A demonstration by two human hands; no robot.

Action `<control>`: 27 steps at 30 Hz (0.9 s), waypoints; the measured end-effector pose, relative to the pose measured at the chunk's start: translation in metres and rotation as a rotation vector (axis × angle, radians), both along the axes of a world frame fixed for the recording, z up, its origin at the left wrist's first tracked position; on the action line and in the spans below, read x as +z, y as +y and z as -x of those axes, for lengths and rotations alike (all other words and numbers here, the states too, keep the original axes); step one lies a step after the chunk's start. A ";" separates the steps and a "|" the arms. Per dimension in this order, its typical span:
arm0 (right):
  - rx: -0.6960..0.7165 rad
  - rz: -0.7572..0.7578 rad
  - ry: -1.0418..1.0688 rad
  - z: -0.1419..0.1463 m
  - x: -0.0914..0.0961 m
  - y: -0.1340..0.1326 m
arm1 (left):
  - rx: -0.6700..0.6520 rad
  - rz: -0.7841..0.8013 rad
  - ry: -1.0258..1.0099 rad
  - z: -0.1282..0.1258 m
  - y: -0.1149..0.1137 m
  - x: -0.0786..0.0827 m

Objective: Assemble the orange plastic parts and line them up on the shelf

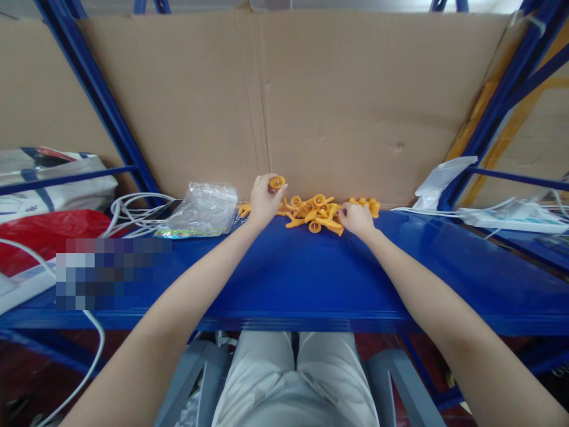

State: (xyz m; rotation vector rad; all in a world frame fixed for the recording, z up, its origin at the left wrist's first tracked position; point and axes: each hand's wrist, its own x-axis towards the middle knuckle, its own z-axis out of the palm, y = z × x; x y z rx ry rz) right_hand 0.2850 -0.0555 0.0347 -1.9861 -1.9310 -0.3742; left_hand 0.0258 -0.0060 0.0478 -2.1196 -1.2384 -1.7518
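Observation:
A heap of small orange plastic pieces (316,213) lies at the back of the blue shelf (311,279), against a cardboard wall. My left hand (263,200) is closed round one orange piece (277,181), held up just left of the heap. At the heap's right side my right hand (355,219) rests with its fingers curled onto the pieces. Whether it grips one is hidden.
A crumpled clear plastic bag (202,209) lies left of my left hand, with white cables (133,210) and a red bag (48,234) further left. White bags and a white power strip (511,219) sit at the right. Blue rack posts (102,101) frame both sides.

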 end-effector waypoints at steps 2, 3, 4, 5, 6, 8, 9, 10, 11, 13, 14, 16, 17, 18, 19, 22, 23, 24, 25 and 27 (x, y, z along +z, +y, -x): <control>0.067 -0.085 0.008 0.002 0.000 0.000 | -0.004 0.005 0.014 0.001 -0.010 -0.008; 0.119 -0.130 0.010 0.004 0.000 -0.001 | -0.008 0.012 0.045 0.001 -0.015 -0.011; 0.182 -0.173 0.009 0.006 0.000 -0.001 | -0.015 0.016 0.092 0.000 -0.020 -0.014; 0.252 -0.212 0.003 0.008 -0.001 -0.002 | -0.018 0.014 0.147 -0.002 -0.025 -0.017; 0.328 -0.248 -0.008 0.012 -0.001 -0.003 | -0.014 0.007 0.205 -0.003 -0.029 -0.019; 0.485 -0.324 -0.038 0.020 -0.003 -0.006 | 0.001 -0.021 0.317 -0.008 -0.036 -0.021; 0.560 -0.364 -0.056 0.024 -0.004 -0.008 | 0.005 -0.039 0.367 -0.010 -0.038 -0.022; 0.631 -0.402 -0.073 0.028 -0.005 -0.009 | 0.003 -0.059 0.415 -0.012 -0.040 -0.023; 0.694 -0.434 -0.089 0.032 -0.006 -0.011 | -0.005 -0.078 0.459 -0.014 -0.042 -0.024; 0.784 -0.468 -0.114 0.039 -0.008 -0.013 | -0.032 -0.112 0.537 -0.018 -0.045 -0.027; 0.809 -0.470 -0.121 0.041 -0.009 -0.013 | -0.043 -0.123 0.569 -0.019 -0.047 -0.029; 0.829 -0.458 -0.120 0.044 -0.010 -0.013 | -0.053 -0.138 0.618 -0.021 -0.049 -0.030; 0.829 -0.451 -0.111 0.044 -0.010 -0.012 | -0.054 -0.144 0.636 -0.022 -0.049 -0.030; 0.827 -0.448 -0.099 0.044 -0.010 -0.012 | -0.054 -0.149 0.651 -0.022 -0.049 -0.030; 0.825 -0.448 -0.084 0.043 -0.010 -0.011 | -0.052 -0.155 0.663 -0.021 -0.049 -0.029; 0.819 -0.459 -0.020 0.039 -0.011 -0.007 | -0.038 -0.168 0.684 -0.014 -0.042 -0.025; 0.814 -0.462 0.008 0.038 -0.011 -0.006 | -0.029 -0.170 0.684 -0.011 -0.039 -0.024; 0.806 -0.463 0.041 0.036 -0.011 -0.004 | -0.019 -0.170 0.681 -0.006 -0.035 -0.023; 0.798 -0.458 0.078 0.035 -0.011 -0.003 | -0.008 -0.167 0.677 -0.002 -0.031 -0.022; 0.792 -0.424 0.163 0.032 -0.012 0.001 | 0.008 -0.161 0.671 0.007 -0.025 -0.020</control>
